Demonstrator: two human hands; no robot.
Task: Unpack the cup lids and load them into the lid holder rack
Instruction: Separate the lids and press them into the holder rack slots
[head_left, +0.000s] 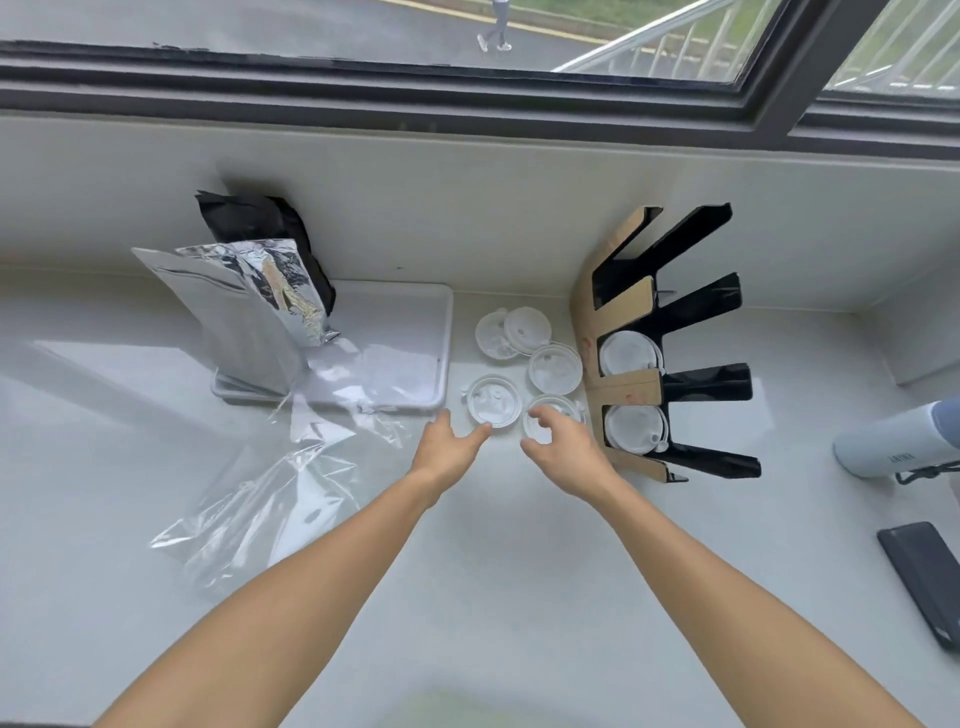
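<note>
Hands (447, 447) (563, 449) open, seemingly empty, over round translucent plastic lids (493, 400).

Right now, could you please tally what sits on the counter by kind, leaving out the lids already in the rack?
Loose cup lids: 5
Foil bags: 2
Trays: 1
Lid holder racks: 1
Clear plastic wrappers: 1
Bottles: 1
Phones: 1
Total: 12

One head-worn wide-angle camera looks forward and steeply down onto the white worktop (519, 545) from close above. It faces the window (363, 31) along the far edge. Both forearms enter from the bottom edge. Straight lines bow near the borders.
</note>
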